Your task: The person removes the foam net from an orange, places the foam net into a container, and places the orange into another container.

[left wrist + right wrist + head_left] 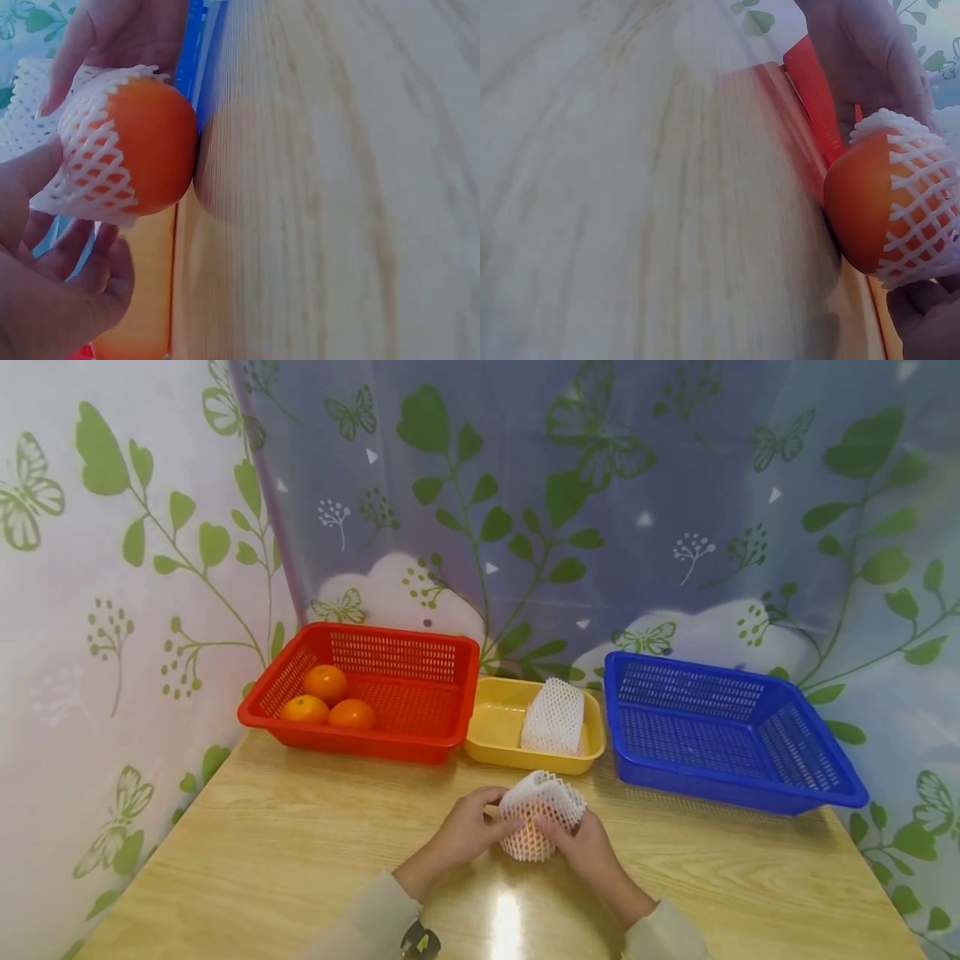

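Observation:
In front of the yellow bin, an orange [161, 146] rests on the table, partly covered by a white foam net sleeve [546, 793]. My left hand [467, 828] pinches the net from the left, its thumb on the near side. From the right, my right hand [591, 847] grips the same net, thumb also in front. The right wrist view shows the bare lower part of the orange [859, 202] poking out of the mesh, while the sleeve's loose end reaches past its top.
A red basket [375, 747] with 3 oranges [326, 683] stands at the back left. Beside it, a yellow bin [491, 714] holds more white foam netting [555, 718]. At the right is a blue basket [720, 785]. A patterned curtain [510, 485] hangs behind the wooden table [300, 843].

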### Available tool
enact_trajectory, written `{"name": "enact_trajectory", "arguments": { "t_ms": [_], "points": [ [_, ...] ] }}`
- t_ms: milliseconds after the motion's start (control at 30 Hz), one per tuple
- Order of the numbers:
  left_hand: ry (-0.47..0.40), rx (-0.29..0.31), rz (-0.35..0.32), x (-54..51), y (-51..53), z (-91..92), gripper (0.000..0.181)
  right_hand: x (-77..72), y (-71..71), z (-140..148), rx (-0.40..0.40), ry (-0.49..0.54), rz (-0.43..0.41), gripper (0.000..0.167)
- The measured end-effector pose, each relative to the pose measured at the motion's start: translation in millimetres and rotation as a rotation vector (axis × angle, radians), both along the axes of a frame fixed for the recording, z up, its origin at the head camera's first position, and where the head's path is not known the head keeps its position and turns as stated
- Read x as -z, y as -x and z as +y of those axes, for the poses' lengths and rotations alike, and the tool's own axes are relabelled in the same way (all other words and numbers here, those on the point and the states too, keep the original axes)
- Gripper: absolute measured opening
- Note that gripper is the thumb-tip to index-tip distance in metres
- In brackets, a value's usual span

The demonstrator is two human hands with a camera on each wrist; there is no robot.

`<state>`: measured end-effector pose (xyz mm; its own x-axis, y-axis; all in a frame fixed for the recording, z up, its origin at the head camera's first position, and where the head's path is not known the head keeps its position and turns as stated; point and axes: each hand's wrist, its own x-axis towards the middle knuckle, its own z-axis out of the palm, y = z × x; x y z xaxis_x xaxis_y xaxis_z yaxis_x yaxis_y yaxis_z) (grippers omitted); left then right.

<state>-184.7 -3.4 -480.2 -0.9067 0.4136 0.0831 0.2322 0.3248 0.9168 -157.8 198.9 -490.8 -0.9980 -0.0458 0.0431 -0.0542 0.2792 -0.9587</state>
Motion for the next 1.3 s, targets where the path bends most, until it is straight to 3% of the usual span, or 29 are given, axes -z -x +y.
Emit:
{"name": "enact_trajectory", "arguments": {
  "t_ms": [200,433,767,967,1167,1300],
  "points": [
    [-0.035,-0.086,0.041,-0.7,-0.4,5.4,0.012,0.5,-4.3,-0.1,-0.033,0.027,-0.01,0.037],
    [-0.02,-0.114,0.061,0.8,2.0,6.0,0.012,4.9,-7.6,-2.4,-0.019,0.052,0.027,0.035],
    [-0.032,-0.022,-0.05,-3.3,2.1,2.5,0.035,2.1,-5.9,0.3,0.0,0.006,0.025,0.037],
    [0.0,0.034,-0.03,-2.0,2.9,3.2,0.055,0.9,-1.3,1.6,0.031,-0.009,0.04,0.033],
    [0.022,0.076,0.013,-0.9,1.0,2.9,0.057,-4.1,0.8,2.7,0.061,-0.039,0.131,0.025],
    [0.038,0.095,0.019,-1.1,1.1,2.1,0.06,-4.8,1.5,2.9,0.061,-0.049,0.138,0.021]
  ]
}}
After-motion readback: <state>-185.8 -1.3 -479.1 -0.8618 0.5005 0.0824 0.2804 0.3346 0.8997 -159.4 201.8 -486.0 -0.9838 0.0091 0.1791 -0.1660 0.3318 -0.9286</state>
